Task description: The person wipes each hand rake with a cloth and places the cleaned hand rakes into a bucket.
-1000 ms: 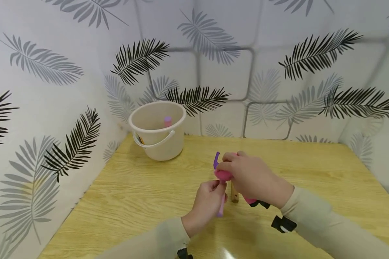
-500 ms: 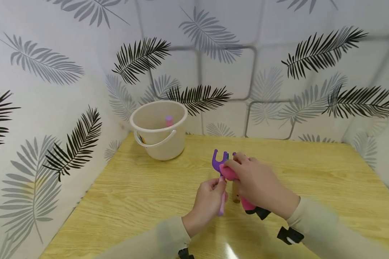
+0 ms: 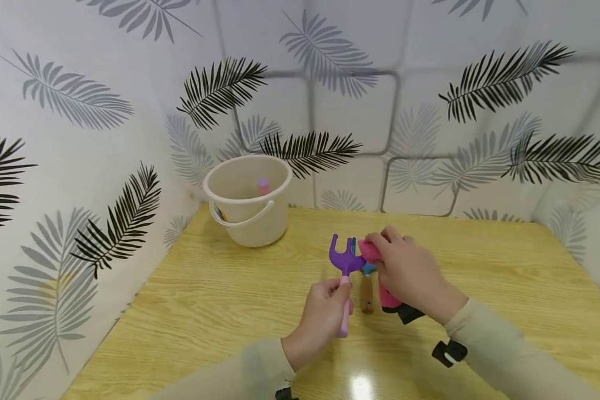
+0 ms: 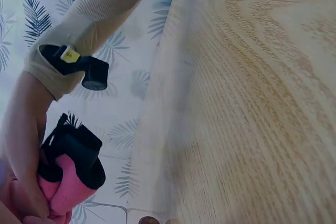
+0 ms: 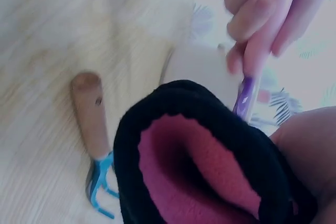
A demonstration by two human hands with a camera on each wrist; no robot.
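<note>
In the head view my left hand (image 3: 325, 308) grips the pink handle of a small garden fork with a purple pronged head (image 3: 346, 262). My right hand (image 3: 412, 272) holds a bunched pink cloth (image 3: 391, 299) with a black cuffed opening, its front end beside the fork's right prong. The right wrist view looks into that pink cloth's black-rimmed opening (image 5: 184, 90); whether it is a glove cannot be told. Behind the hands on the table lies a small blue hand rake with a wooden handle (image 3: 367, 294), its head partly covered by the fork and cloth.
A cream bucket (image 3: 257, 225) with a hanging handle stands at the back left of the wooden table (image 3: 220, 300). A pink and purple stick end (image 3: 263, 186) shows inside it. Leaf-patterned walls (image 3: 340, 116) border the table at the back and left.
My right hand has drawn the pink cloth back to the right, off the fork's neck and head. The purple prongs now show, and so does more of the blue rake. My left hand stays nearly still.
</note>
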